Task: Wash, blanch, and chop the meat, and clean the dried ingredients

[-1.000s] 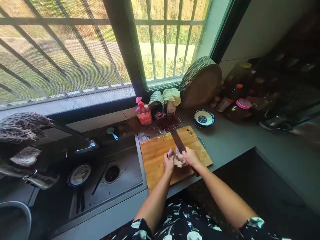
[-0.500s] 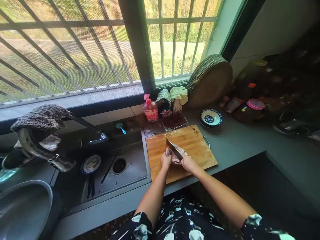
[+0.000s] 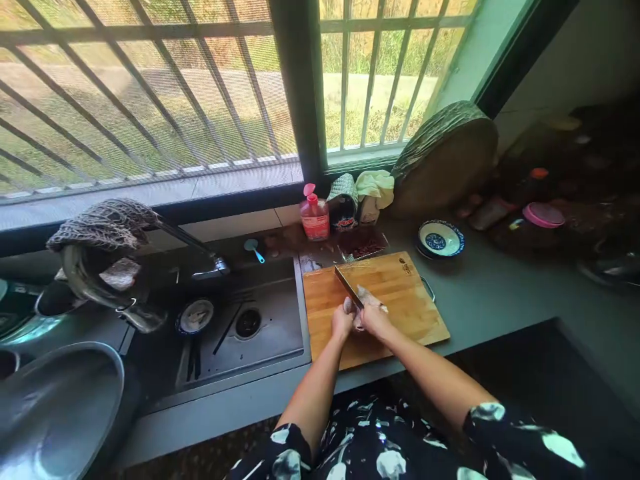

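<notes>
A wooden cutting board (image 3: 410, 313) lies on the counter with a pale, pinkish piece of raw meat (image 3: 369, 297) near its middle. My right hand (image 3: 375, 320) is closed around the handle of a kitchen knife (image 3: 349, 287). The dark blade slants up and left over the meat, its edge partly hidden. Close beside it, my left hand (image 3: 342, 323) grips the left end of the meat, where a pale rounded bit sticks up by the thumb. Both hands are near each other, covering much of the meat.
The sink (image 3: 280, 313) on the left holds a small plate (image 3: 196, 316). Behind the board are a tray of dark red pieces (image 3: 363, 245) and a pink soap bottle (image 3: 315, 217). Patterned bowls (image 3: 441, 239) stand right of it. A large pan (image 3: 60, 407) sits front left.
The view has turned slightly left, so the scene sits further right. My right hand has come closer to my left, and the knife blade is angled more steeply and seen narrower.
</notes>
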`<state>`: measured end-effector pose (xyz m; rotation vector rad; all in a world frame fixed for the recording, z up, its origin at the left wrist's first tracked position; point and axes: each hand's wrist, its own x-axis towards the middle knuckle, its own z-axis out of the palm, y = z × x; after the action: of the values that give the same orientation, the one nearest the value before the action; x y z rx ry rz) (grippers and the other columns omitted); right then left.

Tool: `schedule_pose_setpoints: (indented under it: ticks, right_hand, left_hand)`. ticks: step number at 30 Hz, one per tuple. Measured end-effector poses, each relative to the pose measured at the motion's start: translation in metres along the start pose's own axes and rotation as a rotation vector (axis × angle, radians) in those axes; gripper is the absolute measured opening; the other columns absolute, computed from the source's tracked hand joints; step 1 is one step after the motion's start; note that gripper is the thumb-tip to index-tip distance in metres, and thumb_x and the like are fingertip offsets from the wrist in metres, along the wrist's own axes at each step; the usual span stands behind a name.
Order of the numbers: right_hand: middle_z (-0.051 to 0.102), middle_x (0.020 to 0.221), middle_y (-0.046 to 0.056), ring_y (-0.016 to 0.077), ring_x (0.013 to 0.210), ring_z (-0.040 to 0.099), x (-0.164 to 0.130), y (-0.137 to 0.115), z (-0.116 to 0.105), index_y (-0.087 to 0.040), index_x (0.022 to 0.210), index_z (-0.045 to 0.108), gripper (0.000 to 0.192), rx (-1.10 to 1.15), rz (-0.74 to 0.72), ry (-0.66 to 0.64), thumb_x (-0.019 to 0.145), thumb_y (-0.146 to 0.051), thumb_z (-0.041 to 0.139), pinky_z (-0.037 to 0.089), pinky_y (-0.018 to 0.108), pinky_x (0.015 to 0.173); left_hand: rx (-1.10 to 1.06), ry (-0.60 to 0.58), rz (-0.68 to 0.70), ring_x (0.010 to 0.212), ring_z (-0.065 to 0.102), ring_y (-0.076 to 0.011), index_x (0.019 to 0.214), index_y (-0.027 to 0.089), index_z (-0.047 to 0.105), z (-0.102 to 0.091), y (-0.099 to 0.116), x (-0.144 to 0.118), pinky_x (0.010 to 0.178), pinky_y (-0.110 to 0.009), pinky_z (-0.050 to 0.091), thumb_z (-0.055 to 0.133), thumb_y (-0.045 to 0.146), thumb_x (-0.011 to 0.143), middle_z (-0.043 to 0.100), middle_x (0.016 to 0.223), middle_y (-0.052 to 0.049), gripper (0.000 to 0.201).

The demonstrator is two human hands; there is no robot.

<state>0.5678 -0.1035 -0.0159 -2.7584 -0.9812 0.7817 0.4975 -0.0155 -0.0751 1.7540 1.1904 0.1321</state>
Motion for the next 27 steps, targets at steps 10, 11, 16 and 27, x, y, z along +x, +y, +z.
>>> schedule_pose_setpoints:
  ticks: [10, 11, 16, 27]
  right_hand:
    - [0.066, 0.071, 0.006, 0.0131, 0.052, 0.06, 0.014, 0.01, -0.031, -0.013, 0.104, 0.055, 0.032, 0.174, -0.073, -0.132, 0.085, -0.021, 0.03, 0.043, 0.022, 0.056]
    - [0.066, 0.07, 0.005, 0.0129, 0.051, 0.059, 0.01, 0.01, -0.037, -0.013, 0.104, 0.055, 0.032, 0.182, -0.085, -0.125, 0.085, -0.021, 0.03, 0.042, 0.022, 0.055]
    - [0.066, 0.083, 0.01, 0.0187, 0.069, 0.063, -0.028, 0.018, -0.046, -0.016, 0.104, 0.057, 0.03, 0.015, -0.124, -0.067, 0.082, -0.024, 0.038, 0.042, 0.024, 0.061]
    - [0.064, 0.091, 0.017, 0.0285, 0.084, 0.062, -0.062, 0.065, -0.008, -0.015, 0.1, 0.053, 0.027, -0.191, -0.118, -0.081, 0.085, -0.027, 0.034, 0.043, 0.033, 0.068]
  left_hand:
    - [-0.149, 0.154, -0.08, 0.082, 0.062, -0.0215, 0.088, 0.012, 0.062, 0.001, -0.012, -0.021, 0.071, -0.029, 0.045, 0.063, 0.023, 0.07, 0.068, 0.089, -0.012, 0.021]
    - [-0.136, 0.159, -0.08, 0.082, 0.062, -0.0219, 0.087, 0.012, 0.062, 0.001, -0.011, -0.024, 0.071, -0.029, 0.045, 0.063, 0.024, 0.07, 0.068, 0.089, -0.013, 0.02]
    - [-0.104, 0.161, -0.035, 0.08, 0.062, -0.021, 0.085, 0.014, 0.061, -0.001, -0.009, -0.032, 0.069, -0.027, 0.044, 0.064, 0.026, 0.069, 0.068, 0.086, -0.011, 0.02]
    - [-0.101, 0.134, -0.06, 0.081, 0.062, -0.0212, 0.083, 0.013, 0.061, -0.002, -0.009, -0.035, 0.068, -0.026, 0.043, 0.063, 0.028, 0.07, 0.068, 0.087, -0.012, 0.02]
